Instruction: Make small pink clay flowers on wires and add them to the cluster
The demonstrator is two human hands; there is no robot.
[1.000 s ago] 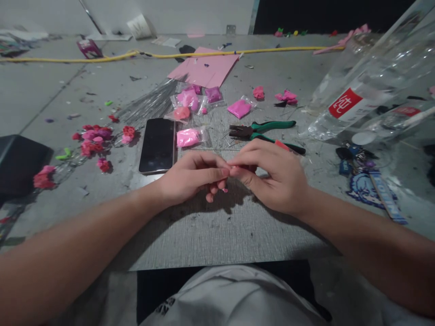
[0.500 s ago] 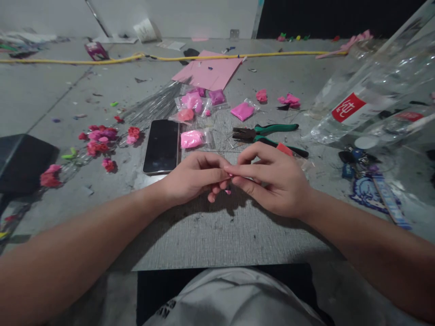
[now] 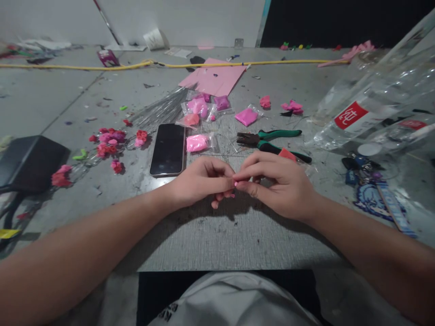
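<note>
My left hand [image 3: 200,181] and my right hand [image 3: 278,183] meet fingertip to fingertip just above a grey board [image 3: 231,235]. Both are closed in a pinch on a tiny pink piece [image 3: 235,183] that barely shows between the fingertips. Just beyond the hands lie a small bag of pink clay [image 3: 197,142], green-handled pliers [image 3: 268,138] and a black phone [image 3: 169,149] lying face up.
Small pink and red clay flowers [image 3: 107,140] lie at the left by a bundle of thin wires [image 3: 159,108]. More clay bags [image 3: 200,106] and pink paper [image 3: 214,77] sit farther back. A clear plastic bottle [image 3: 367,99] and keys [image 3: 363,170] are at the right, a black object [image 3: 27,160] at far left.
The hands stay pinched together on the small pink piece, the fingers shifting slightly. The view has tilted a little, so everything sits lower in the picture.
</note>
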